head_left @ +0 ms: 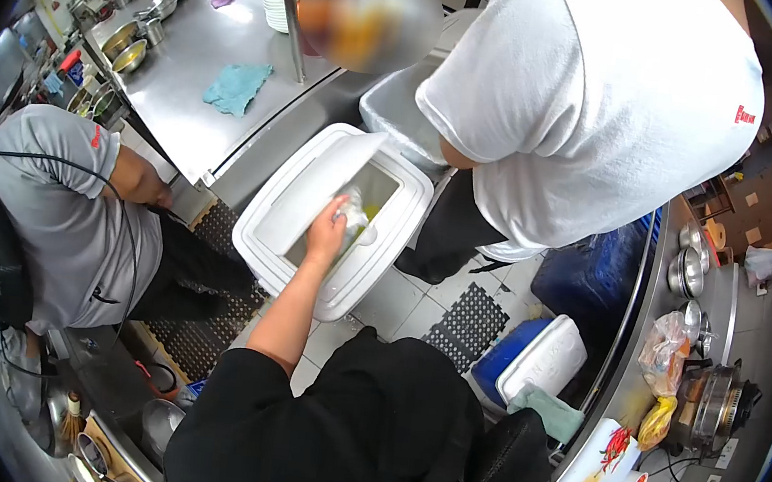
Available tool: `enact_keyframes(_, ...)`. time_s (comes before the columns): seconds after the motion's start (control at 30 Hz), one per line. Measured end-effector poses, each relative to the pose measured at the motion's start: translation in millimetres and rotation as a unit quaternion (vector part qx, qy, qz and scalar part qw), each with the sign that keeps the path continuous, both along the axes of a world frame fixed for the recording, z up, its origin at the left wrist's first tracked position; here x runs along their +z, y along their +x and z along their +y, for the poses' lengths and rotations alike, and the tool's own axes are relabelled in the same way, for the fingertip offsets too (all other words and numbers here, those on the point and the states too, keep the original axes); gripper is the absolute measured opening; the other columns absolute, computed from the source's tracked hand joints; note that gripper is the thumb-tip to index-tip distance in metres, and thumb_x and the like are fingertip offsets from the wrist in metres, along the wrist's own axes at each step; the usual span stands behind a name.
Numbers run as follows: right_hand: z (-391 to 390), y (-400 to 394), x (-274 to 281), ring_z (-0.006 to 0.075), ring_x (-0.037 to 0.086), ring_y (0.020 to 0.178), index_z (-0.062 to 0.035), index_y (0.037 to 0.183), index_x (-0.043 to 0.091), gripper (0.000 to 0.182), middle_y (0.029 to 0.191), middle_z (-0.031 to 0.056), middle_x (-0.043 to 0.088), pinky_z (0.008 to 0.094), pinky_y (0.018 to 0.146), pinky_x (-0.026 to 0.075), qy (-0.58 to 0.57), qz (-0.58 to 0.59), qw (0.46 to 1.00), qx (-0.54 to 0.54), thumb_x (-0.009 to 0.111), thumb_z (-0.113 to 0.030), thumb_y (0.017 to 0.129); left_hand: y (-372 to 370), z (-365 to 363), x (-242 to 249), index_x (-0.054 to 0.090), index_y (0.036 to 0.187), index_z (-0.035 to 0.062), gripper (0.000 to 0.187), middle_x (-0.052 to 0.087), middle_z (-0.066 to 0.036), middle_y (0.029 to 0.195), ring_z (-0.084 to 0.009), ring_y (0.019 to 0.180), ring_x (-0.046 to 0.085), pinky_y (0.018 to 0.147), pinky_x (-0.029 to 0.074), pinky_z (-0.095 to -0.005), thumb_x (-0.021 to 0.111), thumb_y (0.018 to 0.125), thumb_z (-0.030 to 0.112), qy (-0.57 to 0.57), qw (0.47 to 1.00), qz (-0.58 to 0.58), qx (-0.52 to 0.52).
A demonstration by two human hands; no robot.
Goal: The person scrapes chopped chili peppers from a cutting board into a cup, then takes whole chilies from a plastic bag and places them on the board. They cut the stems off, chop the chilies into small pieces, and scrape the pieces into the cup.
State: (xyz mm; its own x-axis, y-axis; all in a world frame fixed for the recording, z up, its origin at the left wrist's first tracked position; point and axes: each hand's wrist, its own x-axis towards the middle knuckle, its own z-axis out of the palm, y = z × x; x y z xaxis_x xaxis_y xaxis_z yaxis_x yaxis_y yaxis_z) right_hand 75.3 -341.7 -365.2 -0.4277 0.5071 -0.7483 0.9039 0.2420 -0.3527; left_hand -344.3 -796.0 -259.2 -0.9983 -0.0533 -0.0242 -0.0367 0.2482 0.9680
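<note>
My left hand (325, 233) reaches into the open top of a white lidded bin (389, 277). Its fingers are closed on a clear plastic bag (353, 207), and something green and yellow shows beside the bag. The bin's flap (316, 191) is tilted up just left of my hand. What lies deeper in the bin is hidden. My right hand is out of view.
One person in white (598, 103) stands beyond the bin, another (79, 209) at the left. A steel table (178, 69) carries a teal cloth (236, 89) and bowls. At right, a cutting board (596, 480) holds red chillies and a knife.
</note>
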Motion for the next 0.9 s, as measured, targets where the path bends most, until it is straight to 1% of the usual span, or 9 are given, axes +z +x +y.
enact_keyframes(0.1, -1.3, -0.1, -2.2, 0.0321, 0.064, 0.077, -0.0033, 0.104, 0.062, 0.031, 0.089, 0.0156, 0.068, 0.044, 0.068, 0.049, -0.003, 0.002, 1.0, 0.002, 0.058, -0.031, 0.092, -14.3, -16.6, -6.7, 0.05, 0.137, 0.0026, 0.065, 0.044, -0.024, 0.144, -0.0351, 0.138, 0.038, 0.113, 0.031, -0.0379, 0.064, 0.087, 0.041, -0.308, 0.951, -0.001, 0.018)
enact_keyframes(0.13, -1.4, -0.2, -3.4, 0.0324, 0.064, 0.078, -0.0033, 0.104, 0.063, 0.031, 0.089, 0.0157, 0.068, 0.0442, 0.068, 0.049, -0.004, 0.003, 1.0, 0.002, 0.057, -0.031, 0.092, -18.2, -24.3, -8.9, 0.043, 0.143, 0.0053, 0.09, 0.036, -0.024, 0.15, -0.0373, 0.141, 0.031, 0.116, 0.026, -0.0443, 0.065, 0.078, 0.064, -0.386, 0.9, -0.152, -0.131)
enact_keyframes(0.2, -3.6, -4.2, -5.6, 0.0329, 0.064, 0.078, -0.0032, 0.103, 0.063, 0.031, 0.089, 0.016, 0.068, 0.0446, 0.068, 0.049, -0.008, 0.009, 1.0, 0.003, 0.057, -0.031, 0.092, -16.1, -32.4, -29.9, 0.04, 0.146, 0.0045, 0.1, 0.033, -0.024, 0.151, -0.0373, 0.141, 0.031, 0.116, 0.026, -0.0434, 0.066, 0.074, 0.068, -0.494, 0.786, -0.267, -0.258)
enact_keyframes(0.23, -4.7, -5.6, -5.5, 0.0331, 0.064, 0.078, -0.0032, 0.103, 0.063, 0.031, 0.089, 0.0161, 0.068, 0.0448, 0.069, 0.049, -0.004, 0.009, 1.0, 0.001, 0.057, -0.032, 0.092, -21.3, -55.1, -94.1, 0.039, 0.146, 0.0037, 0.097, 0.035, -0.025, 0.15, -0.0372, 0.14, 0.033, 0.115, 0.028, -0.0411, 0.066, 0.075, 0.066, -0.427, 0.847, -0.222, -0.226)
enact_keyframes(0.53, -6.5, -19.0, -25.9, 0.0354, 0.065, 0.08, -0.0028, 0.103, 0.063, 0.032, 0.091, 0.0174, 0.069, 0.0465, 0.07, 0.05, -0.003, 0.02, 1.0, 0.007, 0.055, -0.032, 0.093, 30.2, -5.7, -2.5, 0.063, 0.12, 0.0025, 0.046, 0.065, -0.023, 0.112, -0.0339, 0.108, 0.062, 0.095, 0.046, -0.041, 0.053, 0.096, 0.04, -0.25, 0.939, -0.104, -0.213)
enact_keyframes(0.67, -8.8, -5.8, -30.5, 0.0364, 0.065, 0.081, -0.0026, 0.103, 0.063, 0.033, 0.092, 0.018, 0.069, 0.0473, 0.071, 0.05, 0.004, 0.024, 1.0, 0.019, 0.055, -0.033, 0.093, 59.9, 47.3, 65.7, 0.065, 0.103, 0.0027, 0.032, 0.07, -0.015, 0.094, -0.0313, 0.089, 0.066, 0.079, 0.05, -0.0388, 0.053, 0.097, 0.031, -0.155, 0.92, -0.205, -0.295)
enact_keyframes(0.7, -6.2, -0.5, -33.6, 0.0366, 0.065, 0.081, -0.0025, 0.103, 0.063, 0.033, 0.092, 0.0181, 0.069, 0.0475, 0.071, 0.05, 0.012, 0.039, 0.999, 0.036, 0.054, -0.033, 0.093, 66.6, 58.3, 47.0, 0.066, 0.102, 0.003, 0.031, 0.069, -0.014, 0.086, -0.0274, 0.083, 0.066, 0.076, 0.051, -0.0368, 0.054, 0.097, 0.031, -0.192, 0.934, -0.025, -0.299)
enact_keyframes(0.77, -9.1, 23.0, -41.5, 0.0371, 0.065, 0.081, -0.0024, 0.103, 0.063, 0.033, 0.092, 0.0184, 0.069, 0.0479, 0.072, 0.05, 0.052, 0.077, 0.993, 0.078, 0.054, -0.033, 0.093, 73.7, 84.4, 24.3, 0.067, 0.1, 0.0026, 0.034, 0.068, -0.013, 0.084, -0.0231, 0.082, 0.066, 0.073, 0.05, -0.0358, 0.057, 0.096, 0.035, -0.152, 0.931, 0.016, -0.331)
enact_keyframes(0.9, -14.4, 28.1, -9.2, 0.0464, 0.061, 0.094, -0.0033, 0.105, 0.065, 0.04, 0.104, 0.0228, 0.067, 0.0546, 0.083, 0.046, 0.109, 0.057, 0.991, 0.057, 0.047, -0.037, 0.093, 81.8, 144.1, 34.2, 0.068, 0.087, 0.0006, 0.043, 0.067, -0.013, 0.076, -0.0214, 0.071, 0.063, 0.068, 0.048, -0.0349, 0.057, 0.096, 0.041, -0.179, 0.886, -0.08, -0.42)
